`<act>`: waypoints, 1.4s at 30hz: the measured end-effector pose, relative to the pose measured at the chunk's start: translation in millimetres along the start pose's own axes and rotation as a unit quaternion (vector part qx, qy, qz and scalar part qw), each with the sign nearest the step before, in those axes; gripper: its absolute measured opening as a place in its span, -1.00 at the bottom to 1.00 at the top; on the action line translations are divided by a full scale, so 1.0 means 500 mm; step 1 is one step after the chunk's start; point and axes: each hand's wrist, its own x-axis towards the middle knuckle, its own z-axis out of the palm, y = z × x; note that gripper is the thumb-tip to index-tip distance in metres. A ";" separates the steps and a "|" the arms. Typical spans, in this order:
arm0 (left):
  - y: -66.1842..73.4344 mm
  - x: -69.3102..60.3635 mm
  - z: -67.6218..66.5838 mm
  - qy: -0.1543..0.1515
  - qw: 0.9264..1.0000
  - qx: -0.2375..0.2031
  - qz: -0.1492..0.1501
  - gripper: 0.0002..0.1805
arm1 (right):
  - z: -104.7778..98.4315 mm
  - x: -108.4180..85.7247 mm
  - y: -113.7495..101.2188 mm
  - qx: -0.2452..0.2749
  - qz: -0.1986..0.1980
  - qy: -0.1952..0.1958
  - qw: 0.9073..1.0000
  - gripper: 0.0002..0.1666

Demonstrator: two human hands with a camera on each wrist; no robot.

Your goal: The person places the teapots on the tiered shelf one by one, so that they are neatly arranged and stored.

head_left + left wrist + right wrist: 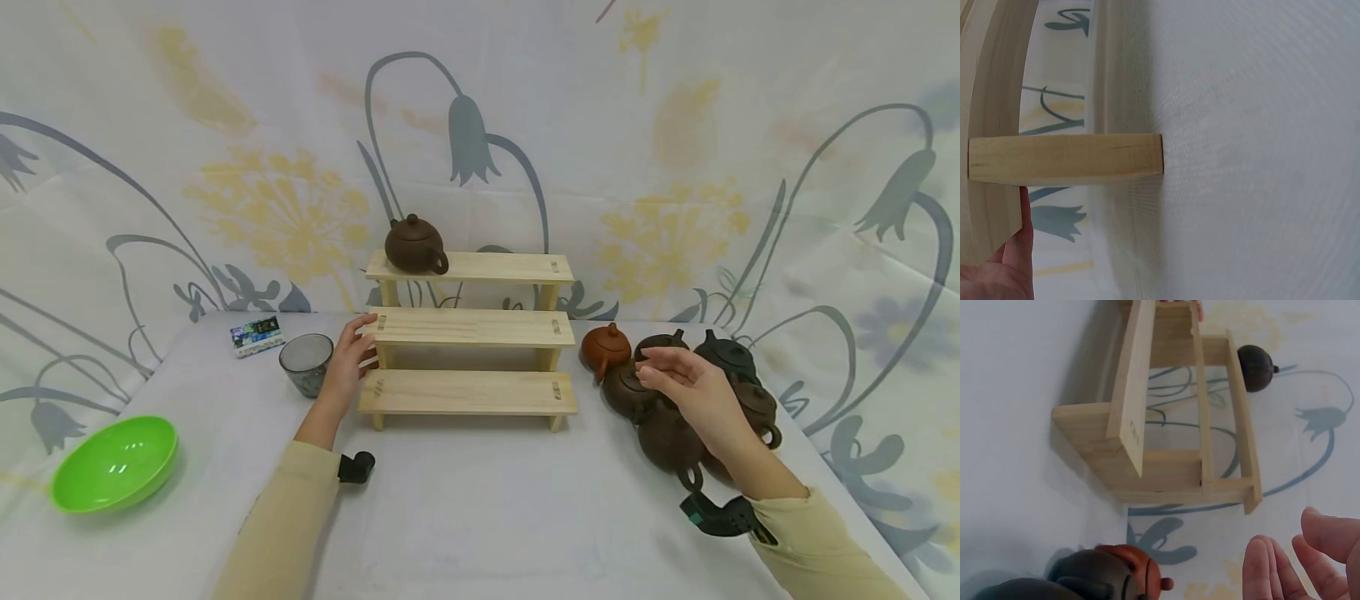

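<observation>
A three-tier wooden display stand (pixel 472 329) stands at the middle of the table. My left hand (pixel 347 367) grips the left end of its middle shelf; in the left wrist view, fingers (pixel 1017 250) show beside the board. One dark brown teapot (pixel 414 244) sits at the left of the top shelf. Several teapots crowd together right of the stand, among them a reddish-orange one (pixel 606 348) and dark brown ones (pixel 667 435). Above this group hovers my right hand (pixel 697 392), its fingers loosely bent and holding nothing. It partly hides some teapots behind it.
On the left are a grey patterned cup (pixel 306 367), a small colourful box (pixel 257 337) and a bright green bowl (pixel 116 465). A black teapot (pixel 727 357) stands at the back of the right group. A flower-patterned cloth (pixel 480 125) hangs behind the table.
</observation>
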 end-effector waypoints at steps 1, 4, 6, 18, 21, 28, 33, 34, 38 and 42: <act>0.000 0.000 0.000 0.000 1.000 -0.003 -0.002 -0.53 | -0.001 -0.003 0.005 0.001 0.000 0.001 1.000 -0.45; 0.001 0.000 0.000 -0.002 1.000 -0.006 -0.007 -0.53 | -0.004 -0.014 0.019 0.002 0.000 0.005 1.000 -0.47; 0.000 0.001 0.000 -0.004 1.000 -0.005 -0.006 -0.52 | -0.007 -0.022 0.028 -0.001 0.003 0.010 1.000 -0.47; -0.003 0.000 0.001 -0.006 1.000 -0.004 -0.001 -0.53 | -0.028 -0.071 0.064 -0.061 0.032 0.020 0.997 -0.41; -0.003 -0.001 0.001 -0.007 1.000 -0.006 -0.003 -0.52 | -0.033 -0.085 0.074 -0.063 0.040 0.019 0.997 -0.41; -0.001 -0.004 0.002 -0.004 1.000 -0.003 -0.001 -0.53 | -0.043 -0.116 0.101 -0.051 0.043 0.029 0.997 -0.46; -0.001 -0.006 -0.001 0.003 1.000 0.006 0.001 -0.54 | -0.052 -0.135 0.116 -0.068 0.059 0.038 0.995 -0.45; -0.001 -0.006 -0.001 0.003 1.000 0.005 0.000 -0.54 | -0.054 -0.139 0.119 -0.072 0.065 0.041 0.994 -0.44; -0.001 -0.004 -0.001 0.001 1.000 0.000 0.001 -0.54 | -0.059 -0.156 0.133 -0.079 0.091 0.048 0.992 -0.43; 0.002 -0.003 0.001 -0.001 1.000 -0.002 0.002 -0.53 | -0.057 -0.173 0.150 -0.087 0.108 0.046 0.989 -0.44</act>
